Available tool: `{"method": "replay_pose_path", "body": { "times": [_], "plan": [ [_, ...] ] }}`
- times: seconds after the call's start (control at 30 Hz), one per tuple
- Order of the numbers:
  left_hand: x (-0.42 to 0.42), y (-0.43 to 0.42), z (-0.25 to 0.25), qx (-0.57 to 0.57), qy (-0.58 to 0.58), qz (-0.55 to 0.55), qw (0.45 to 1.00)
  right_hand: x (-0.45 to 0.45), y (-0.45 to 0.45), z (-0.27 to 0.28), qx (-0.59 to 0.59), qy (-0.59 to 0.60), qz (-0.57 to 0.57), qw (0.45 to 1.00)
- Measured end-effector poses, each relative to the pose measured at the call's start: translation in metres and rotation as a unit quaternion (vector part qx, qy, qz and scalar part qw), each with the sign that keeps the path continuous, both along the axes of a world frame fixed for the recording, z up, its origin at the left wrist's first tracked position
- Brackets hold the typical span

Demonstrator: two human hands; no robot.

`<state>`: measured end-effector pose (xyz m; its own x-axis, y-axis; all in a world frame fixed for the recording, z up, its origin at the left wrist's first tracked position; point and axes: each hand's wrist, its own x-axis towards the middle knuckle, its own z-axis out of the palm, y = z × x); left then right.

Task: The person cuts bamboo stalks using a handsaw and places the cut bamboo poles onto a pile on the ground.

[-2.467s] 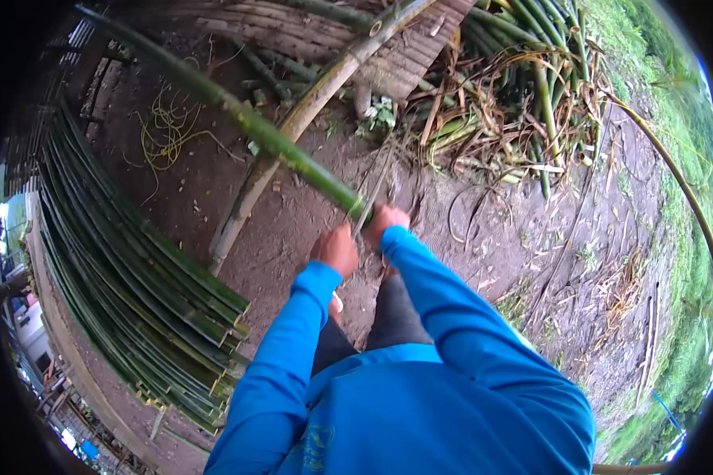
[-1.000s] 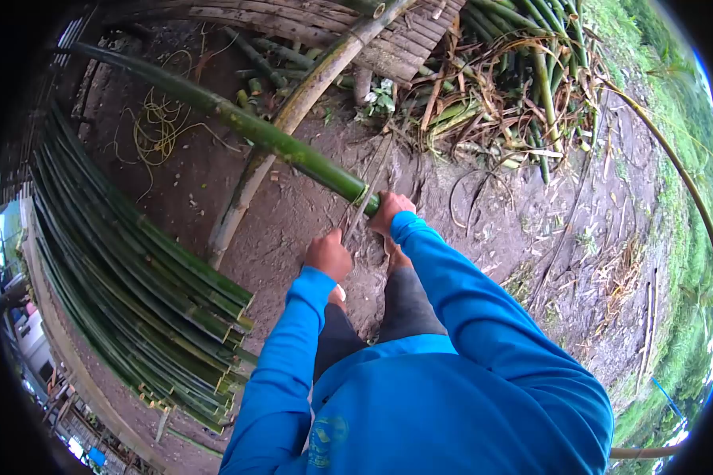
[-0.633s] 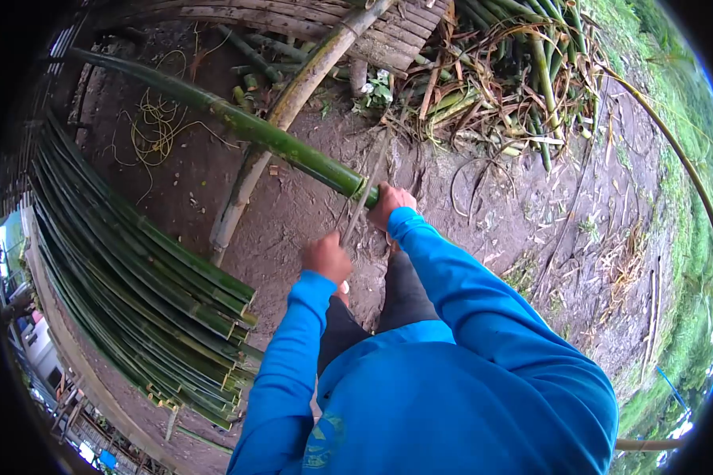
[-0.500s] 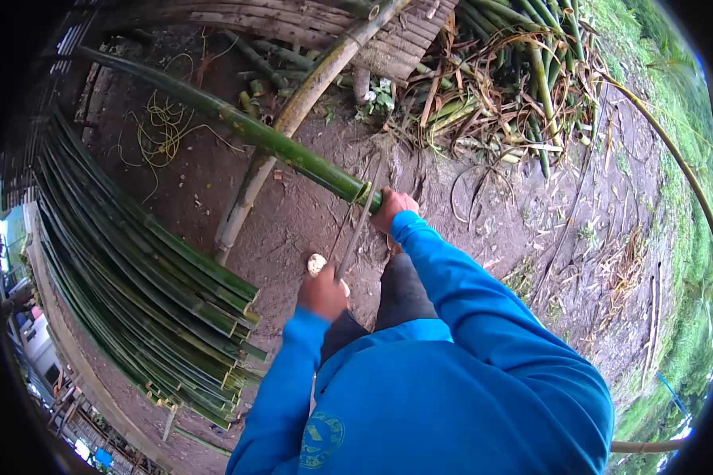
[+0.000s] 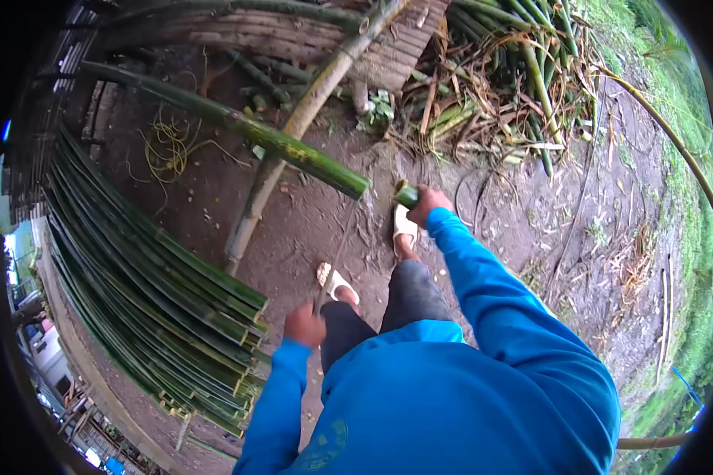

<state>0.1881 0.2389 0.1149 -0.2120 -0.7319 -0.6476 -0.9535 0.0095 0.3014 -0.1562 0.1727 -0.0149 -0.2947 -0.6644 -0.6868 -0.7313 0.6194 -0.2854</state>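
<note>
My left hand (image 5: pixel 305 325) is closed around the handle of a saw (image 5: pixel 339 255). Its long thin blade, blurred, points up and away toward the cut end of a green bamboo pole (image 5: pixel 317 161). In my right hand (image 5: pixel 430 204) is a short cut-off piece of green bamboo (image 5: pixel 406 194), its open end facing the pole. A gap separates that piece from the pole. The pole slants in from the upper left and rests across a pale support pole (image 5: pixel 255 198).
Long green bamboo strips or poles (image 5: pixel 158 293) lie side by side on the left. A tangle of yellow cord (image 5: pixel 166 150) is on the dirt. Bamboo stalks and dry scraps (image 5: pixel 483 103) are heaped at the top, beside a slatted platform (image 5: pixel 400 59). My sandalled feet stand below the pole.
The bamboo end piece has come off the pole, and my right hand has moved right with it. My left hand has drawn the saw down and back, away from the cut.
</note>
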Motion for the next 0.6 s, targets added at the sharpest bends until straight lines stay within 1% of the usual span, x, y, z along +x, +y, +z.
{"method": "replay_pose_path", "body": {
  "times": [0.03,0.07,0.1,0.13,0.17,0.2,0.23,0.27,0.3,0.33,0.37,0.4,0.43,0.5,0.53,0.57,0.6],
  "plan": [
    [0.033,0.026,0.002,0.028,-0.019,-0.009,0.999,-0.017,-0.004,0.002,-0.011,0.007,-0.008,1.000],
    [0.049,0.045,0.022,0.013,0.016,0.023,1.000,-0.034,-0.014,0.010,-0.017,0.009,-0.018,1.000],
    [0.071,0.062,0.026,-0.003,0.037,0.012,0.999,-0.049,-0.024,0.019,-0.023,0.011,-0.028,0.999],
    [0.079,0.076,0.039,0.044,-0.044,0.016,0.998,-0.064,-0.037,0.016,-0.051,0.012,-0.025,0.998],
    [0.086,0.090,0.044,0.049,-0.050,0.022,0.997,-0.076,-0.057,0.010,-0.042,0.032,-0.026,0.998],
    [0.089,0.099,0.044,0.055,-0.057,0.028,0.996,-0.080,-0.085,0.019,-0.066,0.018,-0.013,0.998],
    [0.088,0.104,0.042,0.052,-0.050,0.047,0.996,-0.079,-0.115,0.028,-0.086,0.002,0.000,0.996],
    [0.083,0.110,0.041,0.052,-0.045,0.066,0.995,-0.070,-0.151,0.026,-0.157,0.003,0.004,0.988],
    [0.076,0.110,0.039,0.052,-0.041,0.085,0.994,-0.048,-0.192,0.044,-0.196,0.000,-0.013,0.981],
    [0.066,0.106,0.040,0.041,-0.042,0.076,0.995,-0.025,-0.232,0.077,-0.199,-0.013,0.027,0.979],
    [0.054,0.099,0.043,0.031,-0.045,0.067,0.996,0.002,-0.261,0.101,-0.323,-0.050,0.025,0.945],
    [0.043,0.090,0.043,0.020,-0.047,0.061,0.997,0.028,-0.280,0.138,-0.426,-0.121,-0.031,0.896],
    [0.034,0.082,0.047,0.011,-0.036,0.066,0.997,0.044,-0.303,0.142,-0.625,-0.153,-0.080,0.761],
    [0.025,0.075,0.060,-0.003,-0.015,0.077,0.997,0.042,-0.295,0.163,-0.704,-0.147,-0.099,0.687],
    [0.024,0.075,0.068,-0.004,-0.011,0.092,0.996,0.038,-0.277,0.149,-0.641,-0.168,-0.081,0.744],
    [0.022,0.074,0.076,-0.009,-0.006,0.109,0.994,0.034,-0.250,0.109,-0.576,-0.187,-0.057,0.794],
    [0.020,0.073,0.080,-0.015,0.001,0.128,0.992,0.030,-0.215,0.092,-0.475,-0.176,0.042,0.861]
  ]
}}
